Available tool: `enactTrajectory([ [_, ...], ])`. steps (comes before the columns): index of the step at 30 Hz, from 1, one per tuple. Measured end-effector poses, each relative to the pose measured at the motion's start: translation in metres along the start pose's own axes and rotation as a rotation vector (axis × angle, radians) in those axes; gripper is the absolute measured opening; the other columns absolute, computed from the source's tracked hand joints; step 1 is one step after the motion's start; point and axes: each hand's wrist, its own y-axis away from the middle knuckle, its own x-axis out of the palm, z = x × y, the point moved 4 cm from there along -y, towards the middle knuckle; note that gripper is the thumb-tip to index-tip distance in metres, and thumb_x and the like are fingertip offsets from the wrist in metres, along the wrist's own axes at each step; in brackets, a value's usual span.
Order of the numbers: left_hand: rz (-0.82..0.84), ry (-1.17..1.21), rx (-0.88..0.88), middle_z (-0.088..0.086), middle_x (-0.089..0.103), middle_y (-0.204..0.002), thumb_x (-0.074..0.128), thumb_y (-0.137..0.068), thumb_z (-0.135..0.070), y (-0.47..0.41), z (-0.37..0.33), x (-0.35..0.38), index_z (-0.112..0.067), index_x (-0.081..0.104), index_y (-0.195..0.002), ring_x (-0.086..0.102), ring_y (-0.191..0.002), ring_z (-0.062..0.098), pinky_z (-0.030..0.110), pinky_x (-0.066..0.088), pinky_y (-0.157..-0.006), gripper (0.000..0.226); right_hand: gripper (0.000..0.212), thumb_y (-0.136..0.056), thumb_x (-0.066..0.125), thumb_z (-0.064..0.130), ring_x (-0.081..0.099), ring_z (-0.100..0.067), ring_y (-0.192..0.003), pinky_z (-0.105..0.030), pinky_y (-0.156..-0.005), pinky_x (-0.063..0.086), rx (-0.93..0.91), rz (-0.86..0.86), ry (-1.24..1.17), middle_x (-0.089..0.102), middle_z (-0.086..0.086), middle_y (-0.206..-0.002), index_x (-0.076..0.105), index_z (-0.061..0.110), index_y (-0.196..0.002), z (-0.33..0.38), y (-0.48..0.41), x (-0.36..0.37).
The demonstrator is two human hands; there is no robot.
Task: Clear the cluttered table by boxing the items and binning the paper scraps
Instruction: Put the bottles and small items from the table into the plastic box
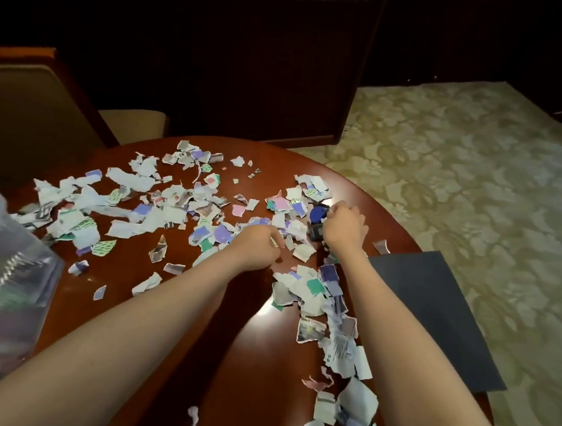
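Midway through the clear-up, your right hand (343, 225) curls round a small blue item (317, 215) at the far right of the table (259, 364), the piece showing just left of its knuckles among paper scraps (171, 203). Your left hand (263, 247) sits curled beside it; whether it pinches a scrap cannot be told. The clear plastic box (0, 256) stands well apart on your left, contents blurred.
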Motion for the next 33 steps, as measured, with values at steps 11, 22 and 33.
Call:
enactTrajectory([
  [11,-0.043,0.057,0.110,0.015,0.062,-0.112,0.045,-0.089,-0.005,0.066,-0.030,-0.031,-0.011,0.062,-0.111,0.058,-0.100,0.030,0.023,0.038,-0.067,0.028,0.035,-0.094,0.037,0.014,0.056,-0.020,-0.080,-0.032,-0.077,0.045,-0.068,-0.027,-0.496,0.061,-0.016,-0.088,0.048,0.013,-0.060,0.038,0.052,-0.066],
  [22,-0.202,0.168,0.252,0.012,0.045,-0.132,0.064,-0.086,-0.019,0.148,0.000,-0.103,-0.010,0.027,-0.139,0.050,-0.116,0.027,0.033,0.042,-0.093,0.065,0.030,-0.097,0.039,0.016,0.054,-0.023,-0.071,-0.030,-0.067,0.044,-0.166,0.124,-0.666,0.054,-0.002,-0.070,0.046,0.017,-0.068,0.153,0.159,-0.089],
  [33,-0.322,0.128,0.147,0.011,0.057,-0.121,0.066,-0.084,-0.026,0.235,0.134,-0.195,-0.010,0.035,-0.131,0.058,-0.106,0.029,0.034,0.047,-0.083,0.058,0.023,-0.094,0.042,0.016,0.055,-0.027,-0.092,-0.039,-0.082,0.046,-0.303,0.309,-0.624,0.054,-0.011,-0.093,0.049,0.016,-0.073,0.306,0.277,-0.020],
])
